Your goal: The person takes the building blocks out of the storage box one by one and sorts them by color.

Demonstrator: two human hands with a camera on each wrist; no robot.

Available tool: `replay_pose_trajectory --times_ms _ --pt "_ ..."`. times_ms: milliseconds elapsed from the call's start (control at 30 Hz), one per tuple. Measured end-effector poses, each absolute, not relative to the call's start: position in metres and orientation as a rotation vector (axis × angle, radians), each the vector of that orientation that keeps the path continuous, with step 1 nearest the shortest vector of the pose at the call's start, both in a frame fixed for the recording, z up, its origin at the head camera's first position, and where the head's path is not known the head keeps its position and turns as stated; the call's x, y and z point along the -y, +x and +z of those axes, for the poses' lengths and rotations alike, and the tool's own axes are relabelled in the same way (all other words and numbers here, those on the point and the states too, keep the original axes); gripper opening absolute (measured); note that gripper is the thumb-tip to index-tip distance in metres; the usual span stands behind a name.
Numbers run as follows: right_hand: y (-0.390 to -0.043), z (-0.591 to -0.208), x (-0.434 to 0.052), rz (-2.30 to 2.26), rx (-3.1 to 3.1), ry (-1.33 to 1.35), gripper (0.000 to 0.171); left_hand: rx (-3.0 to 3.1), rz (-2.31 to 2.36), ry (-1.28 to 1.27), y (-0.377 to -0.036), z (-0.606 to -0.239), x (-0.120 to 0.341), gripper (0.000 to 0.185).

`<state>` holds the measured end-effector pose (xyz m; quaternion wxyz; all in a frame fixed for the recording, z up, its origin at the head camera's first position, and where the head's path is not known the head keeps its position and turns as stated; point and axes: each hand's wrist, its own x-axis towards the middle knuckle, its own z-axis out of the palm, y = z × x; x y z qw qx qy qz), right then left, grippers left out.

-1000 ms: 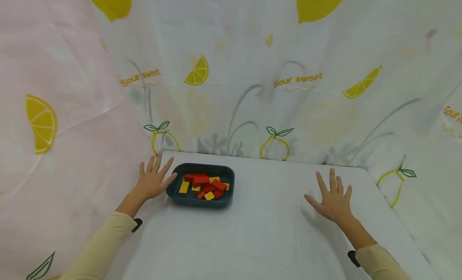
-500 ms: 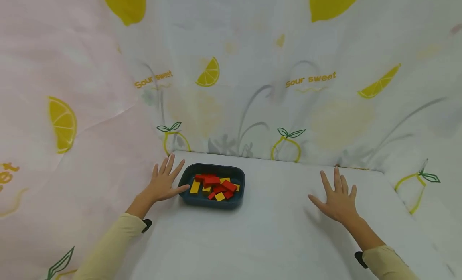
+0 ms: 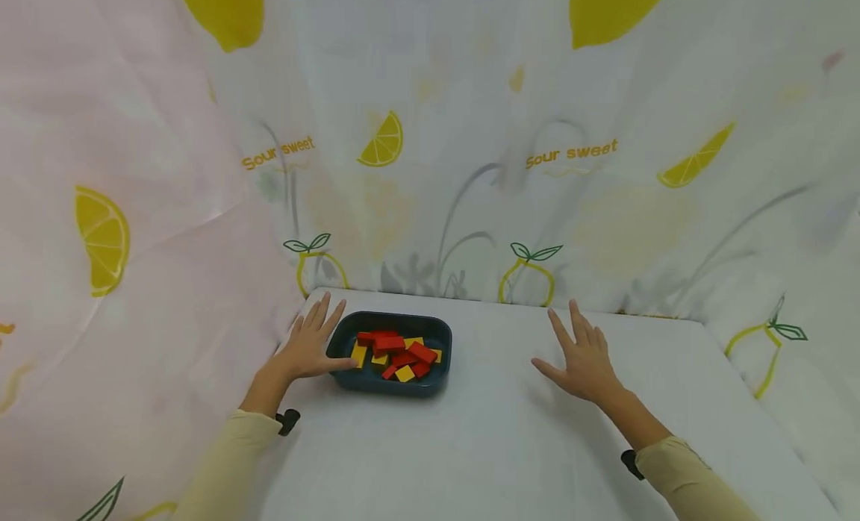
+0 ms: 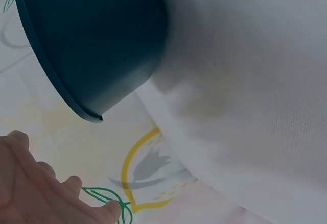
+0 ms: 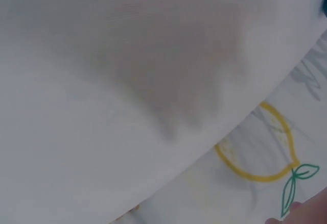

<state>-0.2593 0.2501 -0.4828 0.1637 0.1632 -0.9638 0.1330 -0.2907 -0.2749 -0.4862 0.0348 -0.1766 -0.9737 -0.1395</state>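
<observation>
Right hand (image 3: 583, 364) now nearer dark-blue tray (image 3: 393, 387), fingers spread | left hand (image 3: 305, 351) fingers straight, thumb over tray's left side, contact unclear | tray on white table (image 3: 463, 461) between hands, red blocks (image 3: 389, 345), yellow blocks (image 3: 405, 374) inside

The tray (image 3: 390, 387) looks like smooth plastic, the table covering (image 3: 484, 454) matt, finely textured cloth.

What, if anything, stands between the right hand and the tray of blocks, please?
Nothing visible does: in the head view, only white tabletop lies between the right hand and the blue tray holding the blocks. The left hand is at the tray's left side.
</observation>
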Motion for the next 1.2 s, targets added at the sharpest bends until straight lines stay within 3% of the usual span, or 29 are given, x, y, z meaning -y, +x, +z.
replay_pose_trajectory --times_ms 467,800,1200 --pt "-0.286 -0.466 -0.154 0.629 2.773 0.589 0.104 3.037 -0.684 -0.503 -0.289 -0.474 0.278 0.139" --pt "-0.299 -0.47 -0.1 0.854 2.757 0.738 0.104 3.067 -0.996 -0.483 -0.287 -0.511 0.273 0.143" --pt "-0.311 -0.486 -0.037 1.369 2.684 0.766 0.08 3.137 -1.095 -0.502 -0.291 -0.51 0.276 0.146"
